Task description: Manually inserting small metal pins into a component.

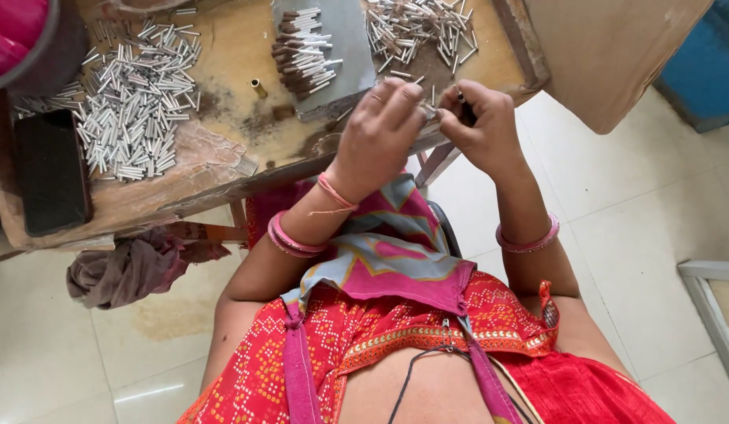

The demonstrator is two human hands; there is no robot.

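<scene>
Both hands meet at the near edge of the wooden tabletop point(223, 47); the right hand point(484, 126) has its grip closed on a thin dark stick point(464, 104); the left hand point(380, 129) pinches something tiny, unclear what; silver tubes point(133, 94) lie heaped well to the left.

There is one view only, from a camera on the person's head, and it looks steeply down the front of the body. The chest and red patterned clothing fill the bottom of the frame, very close to the lens. Both forearms run up and away from it to where the left hand point(378, 129) and right hand point(484, 126) meet in a grip at upper centre, at arm's length. Beyond and left of that grip lies the worn wooden tabletop point(223, 47), cut off by the top edge. Right of and below the grip, pale floor tiles point(616, 204) show.
</scene>
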